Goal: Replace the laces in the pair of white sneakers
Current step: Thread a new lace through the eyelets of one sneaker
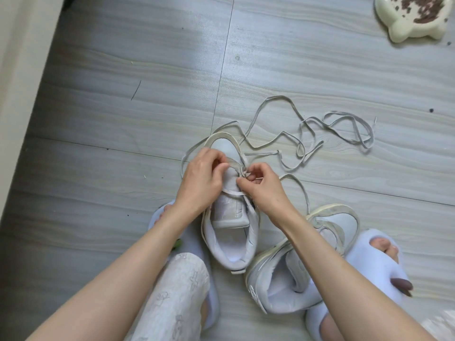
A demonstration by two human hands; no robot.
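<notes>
Running down the far left of the frame: a pale wall edge (14,94), meeting the grey plank floor (123,70), which is lying open and bare across the whole upper left and centre. Showing at lower left: a patterned trouser leg (177,291) over a pale blue slipper (187,244). Reaching in from the lower left, the left hand (202,175), fingers curled narrow and pressing on the tongue area of the centre sneaker (229,217), seemingly pinching lace there, though not fully visible. Standing upright just below mid-frame, that sneaker, toe pointing up the frame, heel opening facing the camera. Closing just beside the left hand, the right hand (261,185), thumb and fingertips pinched tight on the lace (236,191) at an eyelet, one strand crossing the tongue. Trailing up and right from the toe: loose grey laces (332,129), looping over the floor in centre right, leaving clear floor beyond them. Leaning at lower right, partly under the right forearm: the second sneaker (283,279), touching another pale blue slipper (374,262). Sitting at the upper right corner, cut by the frame edge: a cream dish (398,28) holding brown bits.
</notes>
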